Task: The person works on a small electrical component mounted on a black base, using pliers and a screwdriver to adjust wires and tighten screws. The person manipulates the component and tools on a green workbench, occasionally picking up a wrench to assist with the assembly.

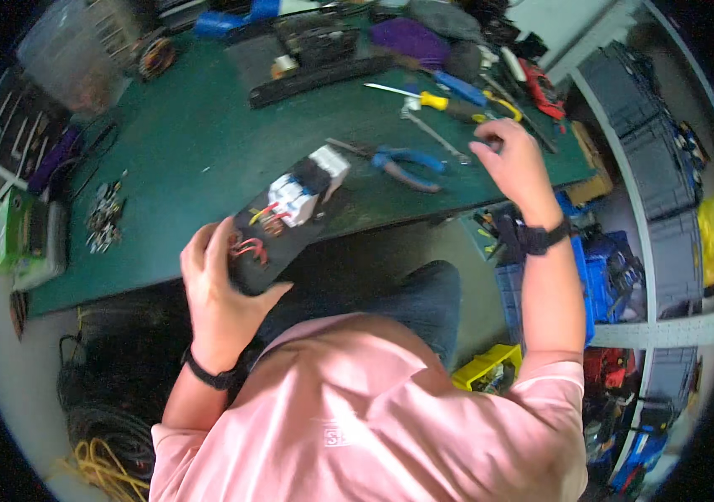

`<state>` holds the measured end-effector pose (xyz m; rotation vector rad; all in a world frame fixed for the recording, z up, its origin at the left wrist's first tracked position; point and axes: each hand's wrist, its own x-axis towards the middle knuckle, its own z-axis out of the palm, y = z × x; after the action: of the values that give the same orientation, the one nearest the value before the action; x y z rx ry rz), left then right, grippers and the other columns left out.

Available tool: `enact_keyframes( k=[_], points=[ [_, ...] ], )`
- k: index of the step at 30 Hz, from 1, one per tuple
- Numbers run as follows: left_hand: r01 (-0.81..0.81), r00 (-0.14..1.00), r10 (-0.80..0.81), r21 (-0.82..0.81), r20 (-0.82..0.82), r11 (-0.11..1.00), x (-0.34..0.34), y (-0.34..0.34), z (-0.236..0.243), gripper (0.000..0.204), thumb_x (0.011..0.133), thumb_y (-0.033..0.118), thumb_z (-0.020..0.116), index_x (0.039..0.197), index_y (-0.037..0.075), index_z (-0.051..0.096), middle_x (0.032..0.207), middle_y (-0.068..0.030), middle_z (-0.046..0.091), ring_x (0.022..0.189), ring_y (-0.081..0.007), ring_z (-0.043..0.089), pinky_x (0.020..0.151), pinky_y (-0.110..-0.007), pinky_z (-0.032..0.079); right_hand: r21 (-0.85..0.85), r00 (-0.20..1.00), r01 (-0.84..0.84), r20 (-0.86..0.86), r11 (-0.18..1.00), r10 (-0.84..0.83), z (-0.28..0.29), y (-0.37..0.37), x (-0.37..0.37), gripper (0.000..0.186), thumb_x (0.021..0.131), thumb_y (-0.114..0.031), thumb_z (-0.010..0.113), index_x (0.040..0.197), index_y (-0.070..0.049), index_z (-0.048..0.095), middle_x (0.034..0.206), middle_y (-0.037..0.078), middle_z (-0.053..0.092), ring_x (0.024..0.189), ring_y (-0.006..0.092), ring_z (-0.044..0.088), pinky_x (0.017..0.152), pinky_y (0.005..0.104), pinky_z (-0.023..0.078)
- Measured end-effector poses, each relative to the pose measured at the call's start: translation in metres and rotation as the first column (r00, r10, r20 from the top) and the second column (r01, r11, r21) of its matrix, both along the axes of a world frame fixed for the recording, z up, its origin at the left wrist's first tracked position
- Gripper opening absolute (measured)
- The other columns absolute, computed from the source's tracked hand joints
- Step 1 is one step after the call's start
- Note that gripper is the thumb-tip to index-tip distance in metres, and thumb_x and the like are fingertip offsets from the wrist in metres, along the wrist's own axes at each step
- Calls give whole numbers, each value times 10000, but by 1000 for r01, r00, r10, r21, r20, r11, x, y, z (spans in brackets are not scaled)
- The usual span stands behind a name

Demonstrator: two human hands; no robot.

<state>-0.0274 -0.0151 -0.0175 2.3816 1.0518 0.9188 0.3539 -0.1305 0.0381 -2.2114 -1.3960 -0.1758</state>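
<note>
My left hand grips the near end of a dark electrical plate, with the fingers along its left edge and the thumb near its lower right. Red and yellow wires and copper-coloured coils show on the plate, and white modules with a black part stand on its far end. That far end reaches over the bench edge. Held over the bench to the right, my right hand has its fingers pinched; something small and dark shows at the fingertips, too blurred to name. Blue-handled pliers lie between the plate and my right hand.
On the green bench lie a yellow-handled screwdriver, a wrench and a red tool. Loose small metal parts sit left, beside a green box. Blue bins and a yellow bin stand below right.
</note>
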Motion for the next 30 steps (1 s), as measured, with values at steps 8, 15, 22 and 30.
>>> enact_keyframes(
  k=[8, 15, 22, 30],
  points=[
    [35, 998, -34, 21, -50, 999, 2, 2, 0, 1034, 468, 42, 881, 1406, 47, 446, 1383, -198, 463, 1266, -380, 460, 1080, -435, 391, -134, 991, 79, 120, 988, -63, 2, 15, 52, 227, 778, -188, 738, 939, -29, 727, 920, 206, 694, 881, 375, 666, 822, 445, 528],
    [33, 999, -33, 61, 0, 998, 6, 3, -6, 963, 506, 60, 866, 1375, 24, 452, 1315, -210, 515, 1192, -406, 487, 1043, -477, 388, -241, 972, -134, 155, 961, 174, -19, 45, 10, 174, 800, -217, 718, 864, -56, 713, 919, 158, 685, 937, 360, 657, 818, 466, 527],
    [49, 998, -46, 64, -49, 997, 6, 3, 0, 978, 520, 78, 879, 1398, 34, 449, 1350, -201, 495, 1245, -373, 470, 1064, -432, 402, -400, 966, 15, 243, 916, 90, -33, 60, 5, 166, 862, -159, 599, 877, -17, 684, 914, 211, 688, 861, 402, 676, 771, 492, 540],
    [88, 996, -87, 31, -30, 996, 6, 8, -1, 967, 526, 75, 872, 1396, 28, 452, 1355, -193, 501, 1244, -368, 476, 1073, -432, 393, 132, 456, -267, -856, 955, 246, 11, -5, -68, 103, 961, -135, 601, 979, -34, 600, 703, -18, 562, 616, 58, 527, 538, 249, 424]
  ],
)
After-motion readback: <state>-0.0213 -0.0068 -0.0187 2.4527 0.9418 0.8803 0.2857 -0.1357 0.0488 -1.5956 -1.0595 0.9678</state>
